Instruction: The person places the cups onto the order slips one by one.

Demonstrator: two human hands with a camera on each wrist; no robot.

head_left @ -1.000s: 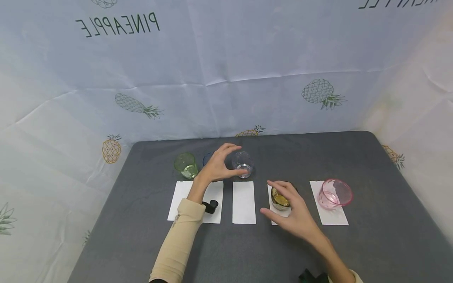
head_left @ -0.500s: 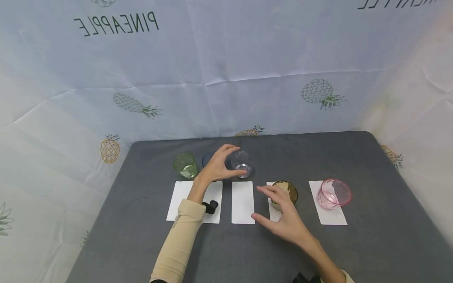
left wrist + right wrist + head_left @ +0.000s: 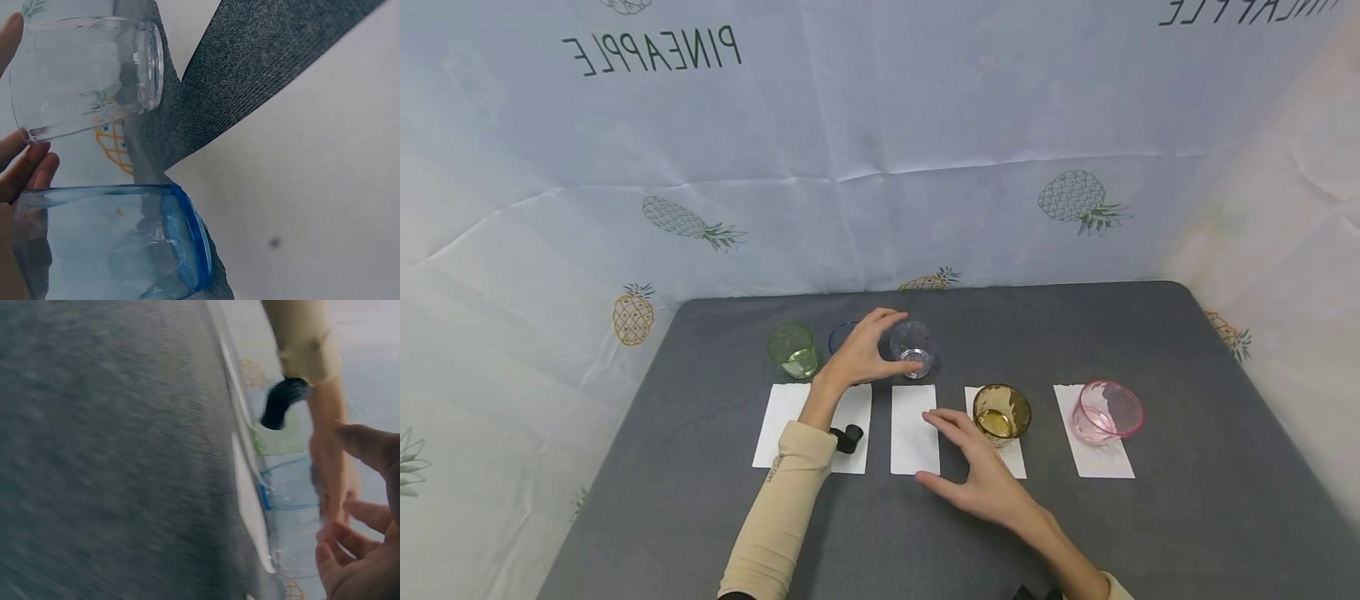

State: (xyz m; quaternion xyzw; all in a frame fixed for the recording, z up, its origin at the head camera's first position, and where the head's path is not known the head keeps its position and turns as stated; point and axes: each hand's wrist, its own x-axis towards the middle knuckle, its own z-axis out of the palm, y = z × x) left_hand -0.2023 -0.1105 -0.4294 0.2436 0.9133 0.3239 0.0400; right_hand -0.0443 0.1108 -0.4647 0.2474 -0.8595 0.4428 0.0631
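Left hand point(image 3: 863, 354) partly closed, thumb and fingers curved round clear glass point(image 3: 917, 337), upright on grey table point(image 3: 700, 500). Blue glass point(image 3: 119, 240) just beside it; green glass point(image 3: 792, 343) further left. Right hand point(image 3: 983, 485) wide open, holding nothing, near amber glass point(image 3: 1002, 410). Amber and pink glass point(image 3: 1107, 412) each upright on white paper point(image 3: 1102, 463). Liquid inside: cannot tell.

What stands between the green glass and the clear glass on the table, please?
In the head view, the blue glass, mostly hidden by the left hand, stands between the green glass and the clear glass.
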